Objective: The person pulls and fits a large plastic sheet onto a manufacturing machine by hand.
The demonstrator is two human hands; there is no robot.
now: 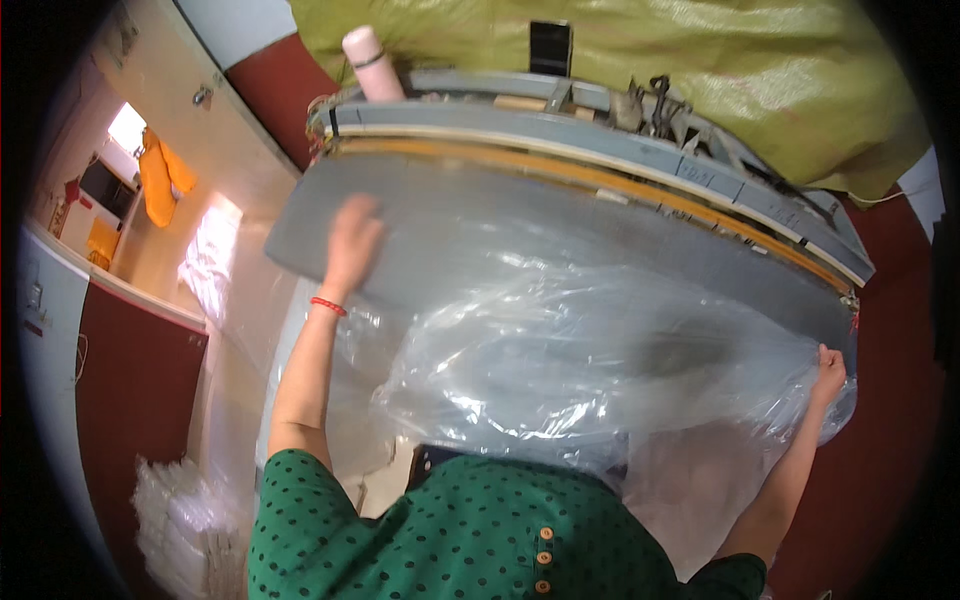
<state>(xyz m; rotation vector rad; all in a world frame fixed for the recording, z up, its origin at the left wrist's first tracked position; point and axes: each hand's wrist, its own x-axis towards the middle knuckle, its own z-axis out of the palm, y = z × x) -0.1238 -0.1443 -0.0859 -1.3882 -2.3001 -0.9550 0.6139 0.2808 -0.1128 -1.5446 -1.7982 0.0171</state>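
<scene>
A wide sheet of clear plastic film (pixel 520 350) lies crinkled over the grey tabletop (pixel 450 190) of a long machine and hangs over its near edge. At the right end, my right hand (pixel 828 374) is closed on the film's edge and pulls it into tight folds. My left hand (pixel 354 238), smeared by motion, is over the left part of the tabletop, beyond the film's bunched left portion. Its fingers are too blurred to show whether they hold anything. A red bracelet (pixel 328 306) circles my left wrist.
Behind the tabletop runs a grey metal bar (pixel 600 140) with an orange strip (pixel 560 172). A pink bottle (pixel 372 65) and a dark phone (pixel 551 48) are at the back. Stacked clear plastic packs (pixel 190 525) are at lower left, near an open doorway (pixel 150 220).
</scene>
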